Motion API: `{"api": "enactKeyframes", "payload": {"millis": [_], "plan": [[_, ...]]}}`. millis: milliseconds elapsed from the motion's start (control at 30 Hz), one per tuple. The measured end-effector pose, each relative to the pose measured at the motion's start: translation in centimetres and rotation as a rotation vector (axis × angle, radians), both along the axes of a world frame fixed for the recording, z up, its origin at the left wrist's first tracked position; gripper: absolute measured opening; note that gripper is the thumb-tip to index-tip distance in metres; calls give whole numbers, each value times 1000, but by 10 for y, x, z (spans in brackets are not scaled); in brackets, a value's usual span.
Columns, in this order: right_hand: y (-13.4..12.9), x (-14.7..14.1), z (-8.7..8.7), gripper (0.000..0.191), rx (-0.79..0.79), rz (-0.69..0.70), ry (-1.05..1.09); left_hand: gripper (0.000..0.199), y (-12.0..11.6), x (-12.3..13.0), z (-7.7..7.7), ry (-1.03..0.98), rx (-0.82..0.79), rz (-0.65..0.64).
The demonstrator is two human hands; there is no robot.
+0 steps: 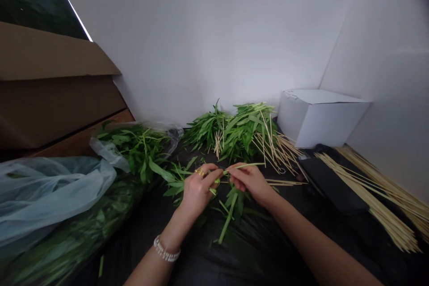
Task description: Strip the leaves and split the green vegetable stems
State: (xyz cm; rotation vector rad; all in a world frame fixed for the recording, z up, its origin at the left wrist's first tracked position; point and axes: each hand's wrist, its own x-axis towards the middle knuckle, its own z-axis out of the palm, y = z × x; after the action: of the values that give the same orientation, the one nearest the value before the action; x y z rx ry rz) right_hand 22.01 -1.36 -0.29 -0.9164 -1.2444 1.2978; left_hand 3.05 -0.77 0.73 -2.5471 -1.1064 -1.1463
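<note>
- Left hand [203,183]: fingers pinched together on a pale stem [256,164], practically no gap.
- Right hand [250,181]: thumb and finger pinched on the same stem, other fingers curled; its end sticks out past the knuckles.
- Stem sits between the hands, above the black sheet [201,263]. Two-point grip, probably for fine control of something thin.
- Under the hands: one thick cut stalk [229,219], lying loose, plus scraps. Loose leaves [170,178] beside the left hand.
- By the right wrist: a few thin sticks [284,182], overlapping, no firm count.
- Behind: two leafy piles, left [204,129] and right [246,132], sticks poking out, too many to count. Likely parked there to free the middle.
- Left: two plastic bags, clear [174,136] and bluish [56,187], greens at both; one brown box [53,107].
- Right: one white box [315,118], one black case [338,183], two stick bundles, near [385,219] and far [395,183], probably within reach.
</note>
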Motion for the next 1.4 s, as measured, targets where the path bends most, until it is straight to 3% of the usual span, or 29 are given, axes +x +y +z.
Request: {"api": "enactKeyframes", "payload": {"millis": [167,333,500,700,933,1200,1400], "plan": [[8,11,2,37,-73,-187,230,28,8,-14,17,-277,45,201],[12,19,3,38,-141,-213,389,16,16,-32,29,-427,79,325],[10,15,1,38,-148,-184,365,14,9,-21,26,-437,66,251],[6,8,-1,37,-83,-133,219,15,2,-3,14,-278,-1,97],[2,3,-1,36,-7,-70,67,20,7,-3,5,-165,-106,26],[5,8,4,34,-53,-129,231,17,5,-4,8,-166,-130,69],[4,7,4,34,-58,-119,186,12,5,-3,19,-276,-308,127]]}}
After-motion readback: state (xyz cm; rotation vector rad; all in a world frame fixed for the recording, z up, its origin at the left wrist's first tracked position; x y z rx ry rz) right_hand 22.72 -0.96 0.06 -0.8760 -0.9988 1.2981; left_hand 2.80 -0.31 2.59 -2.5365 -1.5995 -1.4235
